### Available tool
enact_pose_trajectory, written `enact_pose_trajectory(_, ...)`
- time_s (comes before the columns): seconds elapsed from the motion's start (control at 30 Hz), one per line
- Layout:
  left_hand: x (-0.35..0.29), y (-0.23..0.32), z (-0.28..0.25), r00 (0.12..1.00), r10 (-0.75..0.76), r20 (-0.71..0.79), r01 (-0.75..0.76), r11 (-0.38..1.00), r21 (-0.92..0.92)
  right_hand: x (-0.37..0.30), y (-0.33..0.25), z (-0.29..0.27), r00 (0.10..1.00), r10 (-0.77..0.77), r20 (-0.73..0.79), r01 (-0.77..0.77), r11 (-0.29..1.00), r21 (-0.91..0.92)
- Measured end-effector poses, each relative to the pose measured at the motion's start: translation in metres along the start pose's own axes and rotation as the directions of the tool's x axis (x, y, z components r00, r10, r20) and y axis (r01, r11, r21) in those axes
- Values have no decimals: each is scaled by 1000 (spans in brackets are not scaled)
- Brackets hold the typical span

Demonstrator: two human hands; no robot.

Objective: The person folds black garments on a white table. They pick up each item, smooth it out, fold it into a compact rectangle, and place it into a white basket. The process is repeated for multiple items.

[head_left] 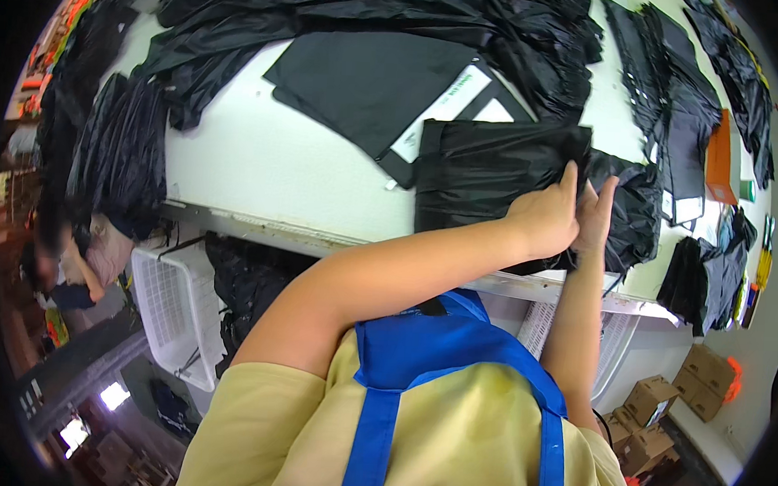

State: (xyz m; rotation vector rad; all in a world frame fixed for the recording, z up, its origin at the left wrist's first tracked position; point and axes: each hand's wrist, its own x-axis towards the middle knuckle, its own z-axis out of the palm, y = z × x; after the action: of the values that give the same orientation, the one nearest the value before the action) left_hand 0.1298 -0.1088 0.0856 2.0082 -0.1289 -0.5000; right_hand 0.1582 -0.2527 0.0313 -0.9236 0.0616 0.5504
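Note:
A folded black garment [489, 173] of thin, shiny fabric lies at the front of the white table, right of centre. My left hand [546, 218] rests on its right part, index finger stretched away from me and the other fingers partly hidden. Close beside it, at the garment's right edge, is my right hand [593, 220], its fingers stretched and apart against the fabric. More crumpled black fabric [630, 207] lies just right of that hand. Behind the folded garment are flat black sheets or bags [371, 84] and a white printed card [444, 114].
Black garments are heaped along the table's far side [375, 9] and left end [122, 141]. An orange box [721, 159] stands at the right. Below the table edge [293, 235] is a white plastic basket [170, 311]. Cardboard boxes [653, 402] sit lower right; another person [84, 267] is at left.

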Motion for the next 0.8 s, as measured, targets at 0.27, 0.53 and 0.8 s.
enact_pose_trajectory(0.27, -20, -33, 27, 881, 459, -115, -316, 751, 580, -17, 19, -63, 945, -262, -196, -131, 247, -960)
enact_pose_trajectory(0.53, -5, -90, 56, 942, 327, -72, -164, 639, 752, -124, -202, -251, 290, -955, -55, -822, -219, -526)
enact_pose_trajectory(0.8, 0, -101, 58, 934, 351, -64, -174, 604, 778, -186, -279, -335, 326, -601, -730, -945, -200, -258)
